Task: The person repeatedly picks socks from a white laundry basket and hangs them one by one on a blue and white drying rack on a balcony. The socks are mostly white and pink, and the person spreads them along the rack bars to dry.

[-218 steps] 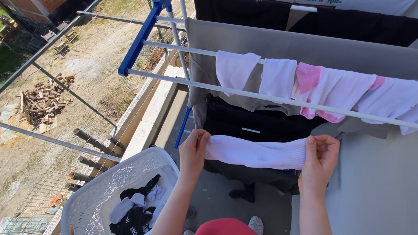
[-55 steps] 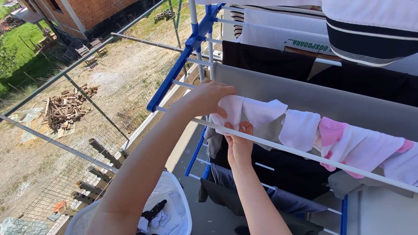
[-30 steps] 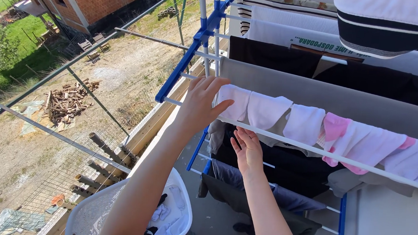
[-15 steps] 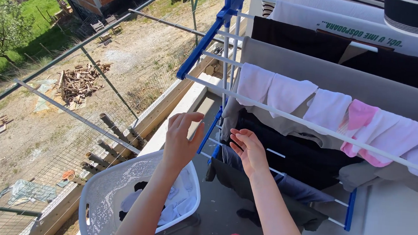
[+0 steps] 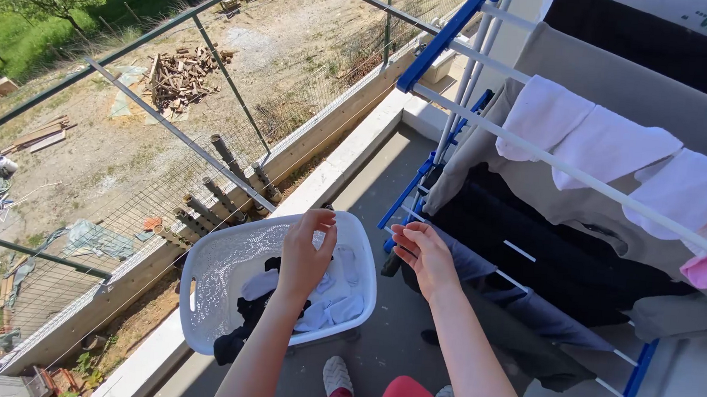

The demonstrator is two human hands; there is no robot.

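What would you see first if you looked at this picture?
A white laundry basket on the balcony floor, holding black and white clothes, with the left hand hovering over it. To the right, white socks hang in a row over a drying rack with blue arms. The right hand is empty beside it.

Plastic, painted metal and soft cloth on a concrete balcony.

The laundry basket [image 5: 224,276] at 7 o'clock is seen as white plastic, semi-glossy, its wall pierced in a lace-like pattern; matt black and white cloth is heaped inside. The drying rack [image 5: 443,39] at 1 o'clock is made of smooth white-coated metal rods joined by glossy blue plastic arms. The socks [image 5: 542,116] hung over it are shown as soft, matt white knit. The balcony floor [image 5: 398,326] is read as dull, smooth grey concrete. The firewood pile [image 5: 180,74] at 11 o'clock looks rough and splintered.
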